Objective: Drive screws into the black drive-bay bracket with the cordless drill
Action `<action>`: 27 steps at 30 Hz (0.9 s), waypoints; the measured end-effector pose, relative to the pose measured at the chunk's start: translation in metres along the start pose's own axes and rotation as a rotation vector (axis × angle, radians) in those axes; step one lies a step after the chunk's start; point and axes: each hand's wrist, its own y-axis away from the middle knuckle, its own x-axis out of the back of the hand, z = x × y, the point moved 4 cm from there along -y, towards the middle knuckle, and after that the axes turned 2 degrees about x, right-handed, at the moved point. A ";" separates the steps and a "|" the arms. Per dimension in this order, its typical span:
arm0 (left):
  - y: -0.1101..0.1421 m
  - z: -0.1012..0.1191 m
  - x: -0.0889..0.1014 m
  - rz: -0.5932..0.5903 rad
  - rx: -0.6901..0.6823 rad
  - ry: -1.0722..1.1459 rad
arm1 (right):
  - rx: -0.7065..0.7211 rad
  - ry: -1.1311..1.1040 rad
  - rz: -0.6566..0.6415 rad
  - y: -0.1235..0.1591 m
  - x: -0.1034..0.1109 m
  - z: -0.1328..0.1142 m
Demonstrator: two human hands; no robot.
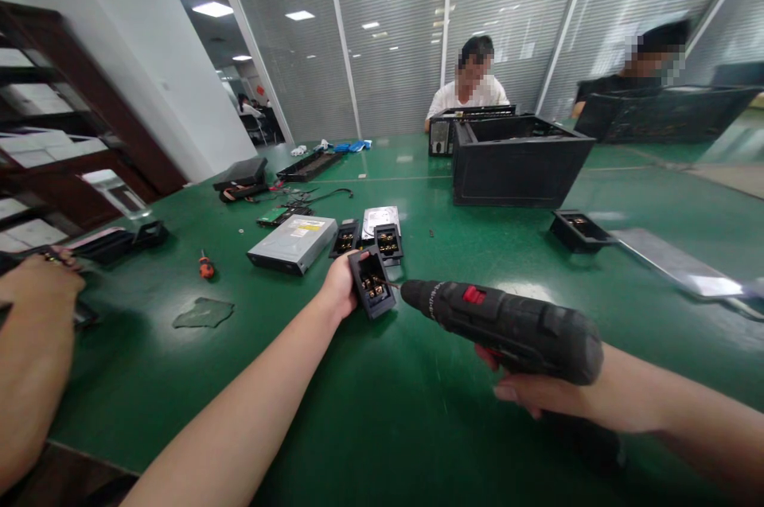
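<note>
Gripping a box (372, 286), the left hand (341, 284) faces the drill (507, 325) in the right hand (534, 394).

An orange-and-black screwdriver (206, 267) is lying on the green table (370, 419), near a silver optical drive (294, 244). Farther back, a black computer case (507, 173) is standing, and horizontal blinds (397, 53) are hanging behind a person in white (496, 91).

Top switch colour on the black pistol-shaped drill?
Red switch on the black drill; head view.

The bare left forearm (251, 403) is stretched forward, the bare left hand (341, 286) curled; the bare right hand (540, 393) is clenched, the bare right forearm (674, 403) angled inward.
</note>
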 end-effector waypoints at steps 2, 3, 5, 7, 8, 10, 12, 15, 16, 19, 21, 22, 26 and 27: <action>0.000 0.000 -0.001 -0.002 0.002 -0.001 | -0.007 -0.004 0.008 0.000 0.000 0.000; 0.000 0.000 -0.001 -0.001 0.003 0.001 | -0.012 -0.005 0.011 0.000 0.000 0.000; 0.000 0.000 0.000 0.004 0.003 0.004 | -0.025 -0.011 0.011 0.000 0.000 0.002; -0.002 0.000 0.001 0.003 0.000 0.006 | -0.036 -0.023 0.008 0.001 0.000 0.003; -0.002 -0.001 0.002 0.001 -0.003 0.007 | -0.041 -0.030 0.011 0.001 0.000 0.004; -0.003 -0.001 0.003 0.003 -0.008 0.011 | -0.047 -0.040 0.020 0.001 0.000 0.004; -0.003 -0.002 0.003 0.007 -0.006 0.012 | -0.051 -0.052 0.030 0.001 0.000 0.004; -0.004 -0.002 0.003 0.002 0.001 0.009 | -0.032 -0.057 0.020 0.000 0.000 0.003; -0.004 -0.002 0.004 0.000 -0.001 0.006 | -0.024 -0.050 0.017 0.000 0.000 0.003; -0.007 -0.001 0.005 -0.003 -0.021 0.005 | -0.023 -0.023 0.017 0.000 0.000 0.003; -0.008 -0.001 0.006 -0.008 -0.027 0.010 | -0.021 -0.014 0.014 0.000 0.000 0.004; -0.008 -0.002 0.006 -0.010 -0.026 0.012 | -0.014 -0.010 0.012 0.000 0.000 0.004; -0.006 -0.002 0.003 -0.018 -0.012 0.008 | 0.005 -0.015 -0.001 0.000 -0.001 0.008; -0.006 -0.002 0.003 -0.019 -0.011 0.007 | 0.004 -0.019 -0.007 -0.001 -0.001 0.010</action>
